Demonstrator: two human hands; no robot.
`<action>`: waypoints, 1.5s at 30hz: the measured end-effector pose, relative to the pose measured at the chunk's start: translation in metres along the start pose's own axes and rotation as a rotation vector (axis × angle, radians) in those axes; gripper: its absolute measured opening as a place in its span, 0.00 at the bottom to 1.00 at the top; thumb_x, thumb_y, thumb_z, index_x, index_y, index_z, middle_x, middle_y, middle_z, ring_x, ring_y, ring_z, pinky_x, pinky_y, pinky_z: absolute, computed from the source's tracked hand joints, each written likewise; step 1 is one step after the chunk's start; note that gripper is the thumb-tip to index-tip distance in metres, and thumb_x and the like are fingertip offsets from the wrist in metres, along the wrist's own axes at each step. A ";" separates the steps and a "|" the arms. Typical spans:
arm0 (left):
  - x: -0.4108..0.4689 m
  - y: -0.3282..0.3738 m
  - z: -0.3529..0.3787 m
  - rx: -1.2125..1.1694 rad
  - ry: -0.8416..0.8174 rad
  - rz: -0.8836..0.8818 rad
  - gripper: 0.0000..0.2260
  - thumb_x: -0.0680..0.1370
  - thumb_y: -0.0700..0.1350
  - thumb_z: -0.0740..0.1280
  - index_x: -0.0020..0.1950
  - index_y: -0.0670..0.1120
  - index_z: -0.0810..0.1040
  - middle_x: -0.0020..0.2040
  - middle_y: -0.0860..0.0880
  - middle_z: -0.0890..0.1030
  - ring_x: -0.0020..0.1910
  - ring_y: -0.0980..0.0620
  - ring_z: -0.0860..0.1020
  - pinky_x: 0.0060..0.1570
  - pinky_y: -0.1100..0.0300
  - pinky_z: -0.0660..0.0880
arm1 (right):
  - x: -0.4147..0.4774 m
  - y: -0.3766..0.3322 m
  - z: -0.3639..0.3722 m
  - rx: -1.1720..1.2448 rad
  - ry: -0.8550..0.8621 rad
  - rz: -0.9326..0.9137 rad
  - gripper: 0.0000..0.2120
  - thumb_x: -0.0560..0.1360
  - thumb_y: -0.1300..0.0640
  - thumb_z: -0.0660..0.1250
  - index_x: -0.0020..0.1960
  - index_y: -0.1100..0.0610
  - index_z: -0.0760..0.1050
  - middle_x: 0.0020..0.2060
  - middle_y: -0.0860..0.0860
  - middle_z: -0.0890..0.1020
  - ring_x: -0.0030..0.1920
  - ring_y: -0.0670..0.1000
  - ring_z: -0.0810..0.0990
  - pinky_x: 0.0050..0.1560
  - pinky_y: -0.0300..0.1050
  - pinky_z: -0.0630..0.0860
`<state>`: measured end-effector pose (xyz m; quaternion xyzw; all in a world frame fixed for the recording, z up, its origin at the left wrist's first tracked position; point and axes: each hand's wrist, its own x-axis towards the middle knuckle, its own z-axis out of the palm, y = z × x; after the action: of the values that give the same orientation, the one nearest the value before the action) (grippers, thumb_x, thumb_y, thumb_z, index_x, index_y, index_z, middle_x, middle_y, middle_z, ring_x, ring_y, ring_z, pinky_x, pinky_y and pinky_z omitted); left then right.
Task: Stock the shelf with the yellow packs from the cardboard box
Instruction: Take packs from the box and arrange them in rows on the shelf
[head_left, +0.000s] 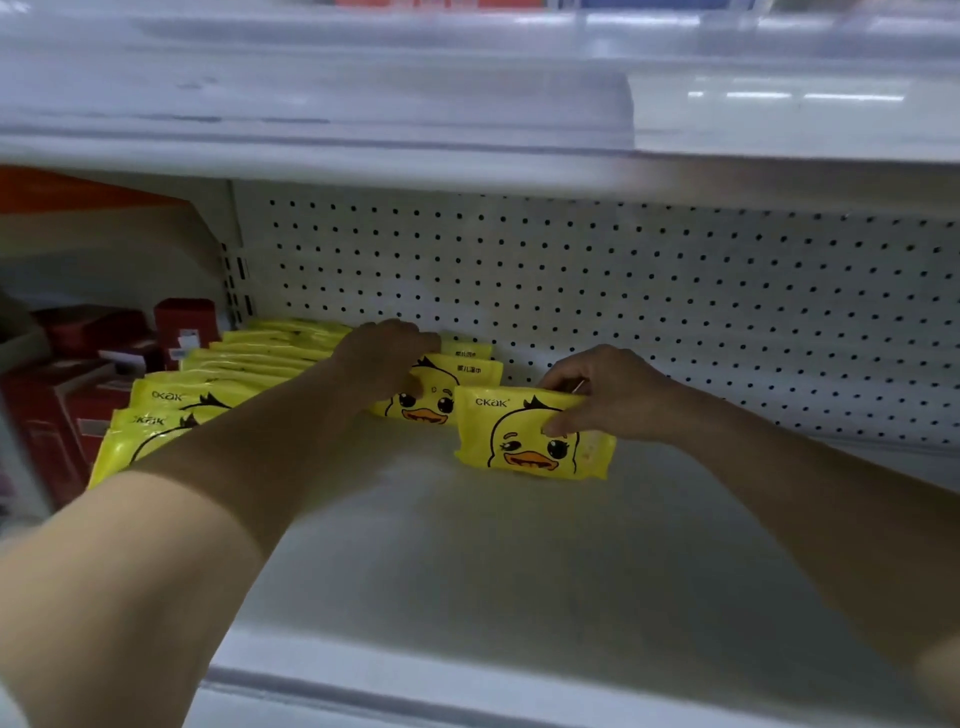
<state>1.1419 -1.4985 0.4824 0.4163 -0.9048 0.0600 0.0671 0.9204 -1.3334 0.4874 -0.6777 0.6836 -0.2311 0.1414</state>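
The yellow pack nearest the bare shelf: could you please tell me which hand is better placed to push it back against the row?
Right, I think. The right hand pinches that yellow pack by its top edge, while the left hand holds the row behind it.

White pegboard back panel (623, 291), rows of dark holes; slotted upright (236, 280) at left (red boxes (78, 374) beyond); dim, greyish light.
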 end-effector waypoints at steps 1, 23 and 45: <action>0.003 -0.001 0.003 0.041 0.012 0.002 0.26 0.74 0.49 0.73 0.69 0.49 0.69 0.63 0.46 0.75 0.61 0.44 0.74 0.57 0.52 0.72 | 0.003 0.000 0.001 0.008 0.004 0.003 0.15 0.66 0.55 0.81 0.50 0.45 0.82 0.45 0.41 0.84 0.47 0.41 0.82 0.47 0.36 0.77; -0.037 -0.035 -0.009 -0.310 0.355 -0.154 0.24 0.70 0.63 0.71 0.57 0.48 0.77 0.58 0.46 0.78 0.64 0.46 0.71 0.59 0.49 0.73 | 0.100 -0.064 0.091 -0.215 0.311 -0.117 0.29 0.68 0.55 0.77 0.67 0.54 0.74 0.60 0.55 0.75 0.62 0.56 0.73 0.58 0.47 0.73; -0.270 0.026 -0.060 -0.359 0.087 -0.272 0.38 0.68 0.52 0.78 0.75 0.50 0.65 0.67 0.40 0.68 0.68 0.39 0.66 0.62 0.47 0.71 | -0.152 -0.188 0.066 -0.387 0.129 0.137 0.37 0.69 0.48 0.78 0.74 0.45 0.65 0.70 0.54 0.71 0.69 0.58 0.68 0.67 0.53 0.71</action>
<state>1.3004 -1.2704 0.4937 0.5128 -0.8327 -0.0938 0.1868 1.1218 -1.1862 0.5086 -0.6281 0.7672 -0.1287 -0.0200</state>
